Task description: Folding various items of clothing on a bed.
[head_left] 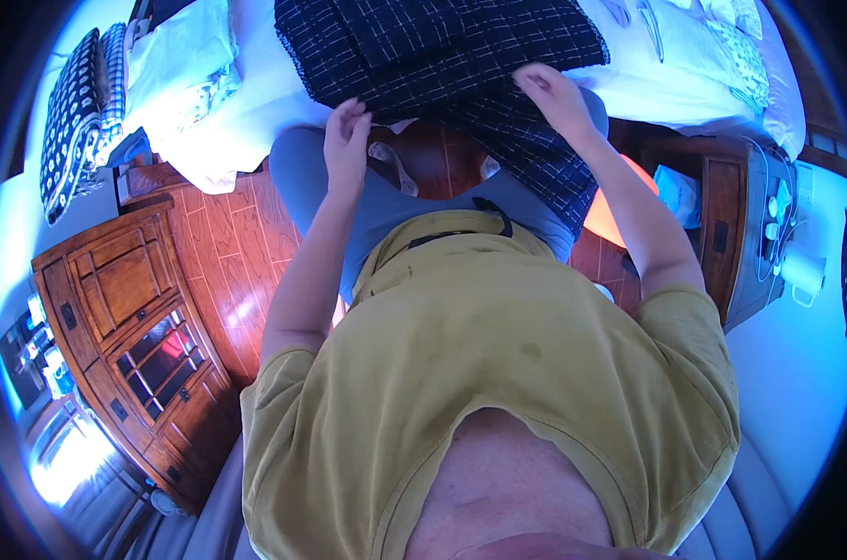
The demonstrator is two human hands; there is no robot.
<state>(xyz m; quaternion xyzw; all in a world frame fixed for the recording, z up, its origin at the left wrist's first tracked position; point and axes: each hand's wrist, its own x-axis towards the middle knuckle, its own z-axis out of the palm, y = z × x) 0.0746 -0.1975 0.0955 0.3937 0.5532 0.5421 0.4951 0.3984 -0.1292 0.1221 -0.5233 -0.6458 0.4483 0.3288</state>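
A dark navy cloth (442,56) with a thin white grid pattern and frayed edges lies over the near side of the bed. One part of it (526,140) hangs down across my right thigh. My left hand (347,135) is at the cloth's lower left edge, fingers curled and pinched on its border. Farther right and a little higher, my right hand (552,93) has thumb and fingers pinched together on the cloth near its right side. Under the cloth, my knees are apart in blue-grey trousers (302,168).
A white-sheeted bed (228,140) stands ahead, with folded patterned textiles (74,121) at far left. A wooden cabinet (144,345) is at left, a wooden bedside cabinet (722,205) at right with cables and a white jug (804,271). Wooden floor (228,243) shows between.
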